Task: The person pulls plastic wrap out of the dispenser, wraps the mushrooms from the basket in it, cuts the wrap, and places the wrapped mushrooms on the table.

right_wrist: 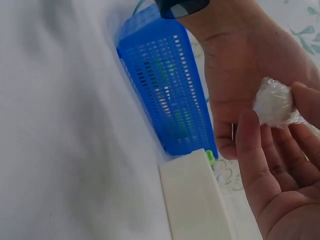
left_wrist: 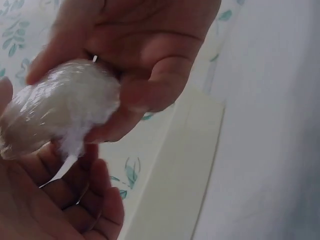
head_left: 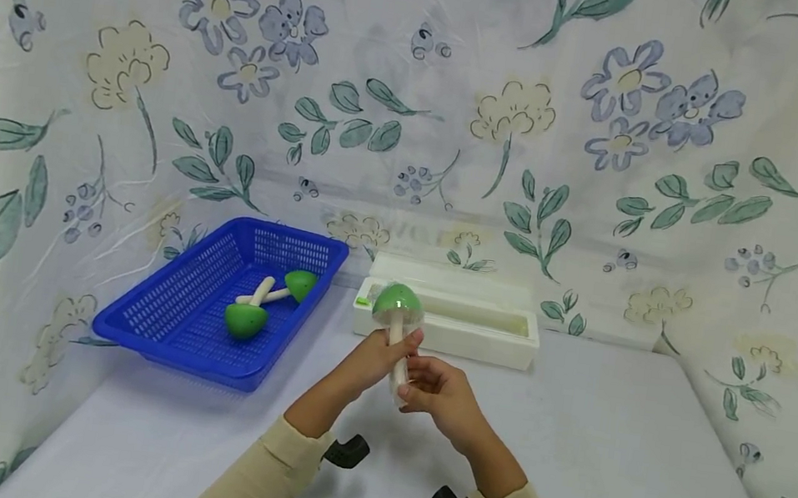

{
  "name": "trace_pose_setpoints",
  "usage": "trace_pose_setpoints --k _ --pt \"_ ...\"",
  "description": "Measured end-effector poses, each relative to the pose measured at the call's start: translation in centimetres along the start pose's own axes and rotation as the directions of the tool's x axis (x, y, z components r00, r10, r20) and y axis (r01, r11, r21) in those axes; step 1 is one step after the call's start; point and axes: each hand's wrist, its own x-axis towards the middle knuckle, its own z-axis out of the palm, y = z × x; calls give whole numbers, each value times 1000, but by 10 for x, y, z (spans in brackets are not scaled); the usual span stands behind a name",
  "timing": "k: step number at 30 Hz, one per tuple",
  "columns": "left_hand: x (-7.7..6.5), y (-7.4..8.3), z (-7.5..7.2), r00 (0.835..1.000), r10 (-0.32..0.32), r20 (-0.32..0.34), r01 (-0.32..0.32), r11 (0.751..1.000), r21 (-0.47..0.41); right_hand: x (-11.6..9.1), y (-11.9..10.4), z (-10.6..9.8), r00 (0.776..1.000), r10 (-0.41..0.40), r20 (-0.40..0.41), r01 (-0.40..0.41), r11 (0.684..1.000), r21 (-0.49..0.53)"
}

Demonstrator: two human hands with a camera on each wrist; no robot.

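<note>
A toy mushroom (head_left: 400, 306) with a green cap and pale stem is held upright over the table, clear film wrapped around it. My left hand (head_left: 375, 359) grips the stem below the cap. With thumb and fingers, my right hand (head_left: 446, 398) pinches the lower end of the stem. The left wrist view shows the film-covered stem end (left_wrist: 60, 107) between the left hand (left_wrist: 55, 195) and the right hand (left_wrist: 145, 55). Crumpled film bunches at the stem end (right_wrist: 275, 102) in the right wrist view, beside the right thumb (right_wrist: 307, 102).
A blue perforated basket (head_left: 168, 336) at the left contains two green-capped toy mushrooms (head_left: 246, 320). Behind my hands lies a long white box (head_left: 477, 343), its lid raised, with a green piece (head_left: 363, 302) at its left end. Floral fabric (head_left: 411, 158) hangs behind the table.
</note>
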Motion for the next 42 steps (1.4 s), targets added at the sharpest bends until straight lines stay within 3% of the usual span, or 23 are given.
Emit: trace_pose_setpoints --k 5,8,10,15,19,22,26,29,35,42 --pt "6 -2 -7 991 73 111 -87 987 132 -6 3 -18 998 -3 -56 1 1000 -31" --pt "11 -7 -17 988 104 116 -126 971 203 -12 7 -31 991 23 -134 -31 998 -57" --pt "13 -13 -25 991 108 76 -122 966 227 -16 10 -41 982 41 -183 -55 995 -78" --pt "17 -32 -41 989 87 -118 -45 946 322 -31 16 -67 969 67 -237 -97 988 -120" --pt "20 -44 -45 967 95 -236 17 901 432 -49 19 -90 949 88 -301 -138 979 -150" --pt "24 -53 -48 938 90 -334 80 884 461 -64 21 -108 931 100 -352 -169 971 -172" --pt "31 -66 -55 895 56 -443 143 905 402 -83 19 -130 910 104 -400 -201 957 -208" --pt "39 -74 -60 885 13 -466 154 936 318 -97 18 -147 898 93 -429 -216 944 -248" --pt "49 -81 -66 888 -47 -457 160 964 212 -127 20 -184 879 48 -474 -237 907 -348" --pt "48 -82 -64 909 -45 -415 139 970 198 -163 18 -217 826 86 -558 -358 844 -400"
